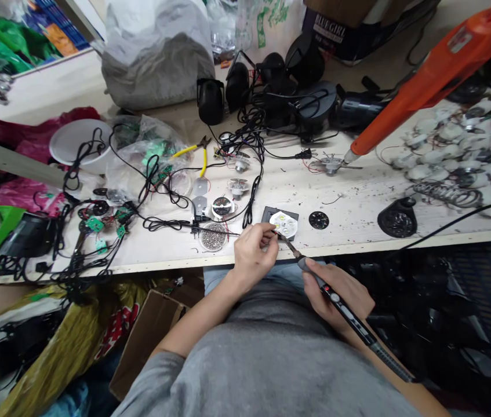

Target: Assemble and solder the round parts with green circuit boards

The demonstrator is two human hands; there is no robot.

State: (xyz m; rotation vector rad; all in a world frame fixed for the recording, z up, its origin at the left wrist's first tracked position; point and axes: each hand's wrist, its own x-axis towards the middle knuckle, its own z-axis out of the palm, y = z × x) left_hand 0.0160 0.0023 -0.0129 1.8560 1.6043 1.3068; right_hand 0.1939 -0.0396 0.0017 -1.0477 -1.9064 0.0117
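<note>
In my right hand (336, 289) is a soldering iron (349, 318), its grey grip between my fingers and its tip slanting up to the left. That tip meets the edge of a small white board (286, 225) with several yellowish LEDs on it. The board rests on a dark square block (270, 214) near the bench's front edge. My left hand (254, 249) is closed at the board's left side, thumb and forefinger pinched. Whatever is between those fingers is too small to make out. A round black perforated disc (319, 220) lies just right of the board.
Left of my hands stand a dish of small metal parts (213, 236) and yellow-handled cutters (204, 159). Black cables (254, 124) tangle across the bench. An orange power tool (432, 75) slants in from the right, near a heap of white parts (454, 145). A black housing (397, 218) lies farther right.
</note>
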